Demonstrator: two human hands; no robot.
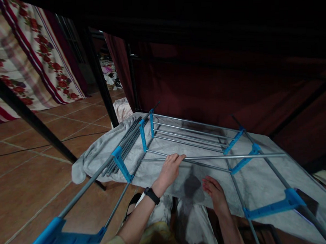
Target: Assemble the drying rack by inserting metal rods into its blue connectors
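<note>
My left hand (169, 169), with a dark band on its wrist, is closed around a long thin metal rod (215, 157). The rod lies level across a partly built rack of grey tubes and blue plastic brackets (242, 163). Below the rod, my right hand (215, 192) hovers with its fingers loosely bent and nothing visible in them. Several rods (190, 128) span the far end of the rack between its blue brackets. On the left, a blue bracket (122, 164) joins two tubes, and another blue bracket (68, 237) sits nearest me.
A bundle of grey rods (126, 147) lies on the grey blanket (91, 157) at the left. Black bed-frame posts (100, 76) stand around it, with a dark red curtain (204, 84) behind. A phone-like flat object (307, 205) rests at the right.
</note>
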